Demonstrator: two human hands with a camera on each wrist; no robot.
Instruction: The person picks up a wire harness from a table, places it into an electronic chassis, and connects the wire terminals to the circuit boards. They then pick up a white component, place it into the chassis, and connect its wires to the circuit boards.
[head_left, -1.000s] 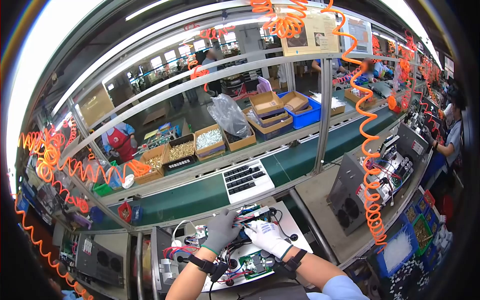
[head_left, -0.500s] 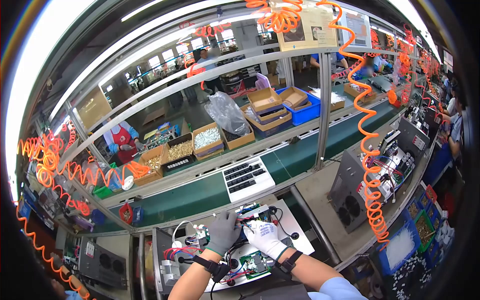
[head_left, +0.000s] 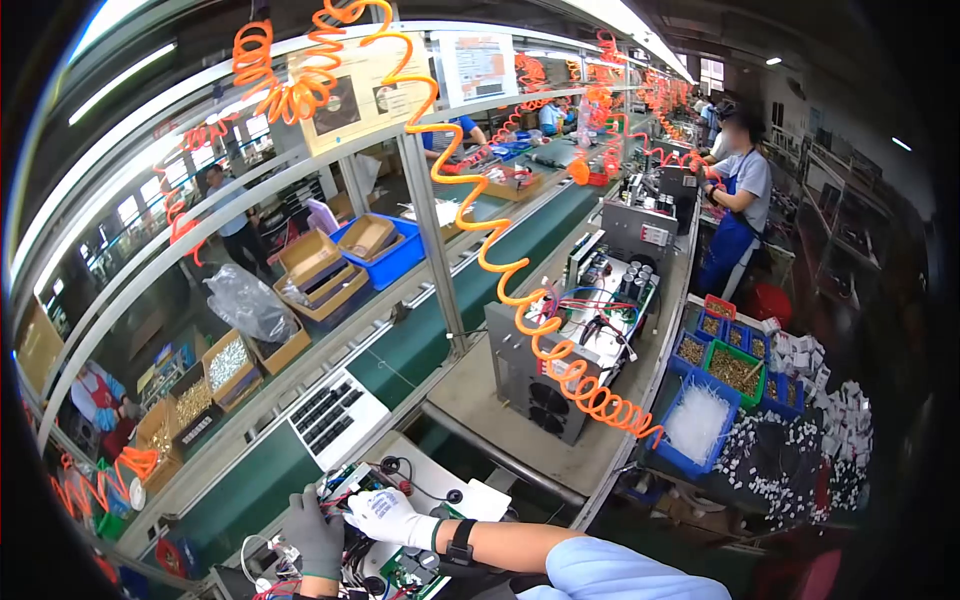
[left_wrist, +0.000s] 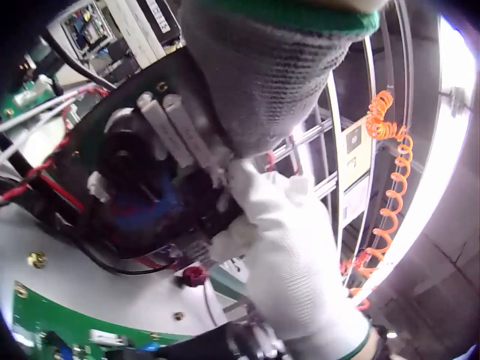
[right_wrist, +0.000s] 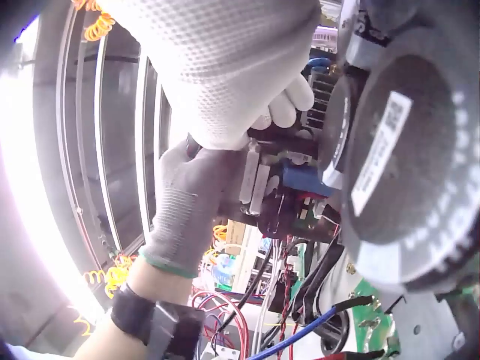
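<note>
My grey-gloved left hand (head_left: 313,538) (left_wrist: 262,82) (right_wrist: 187,202) grips one end of a dark circuit board (left_wrist: 180,79) that carries two white blocks (left_wrist: 166,129) (right_wrist: 259,186) and a blue part (right_wrist: 304,178). Its fingertips are hidden behind glove and board. Against them, my white-gloved right hand (head_left: 395,518) (left_wrist: 289,255) (right_wrist: 225,71) works with fingers bent at the board; whether they pinch something is hidden. Under both hands lies a white panel (head_left: 430,468) (left_wrist: 120,300) with green boards (left_wrist: 52,319) and red wires (right_wrist: 232,304).
Beyond the hands, a white tray (head_left: 370,412) of black parts sits on the green conveyor (head_left: 240,480). Orange coiled hose (head_left: 535,345) hangs to the right, before another open unit (head_left: 545,400). Blue bins (head_left: 680,460) stand at the right; a person (head_left: 740,190) stands behind.
The head view has swung to the right, so the hands and panel appear lower and further left. Both hands stay together over the same panel.
</note>
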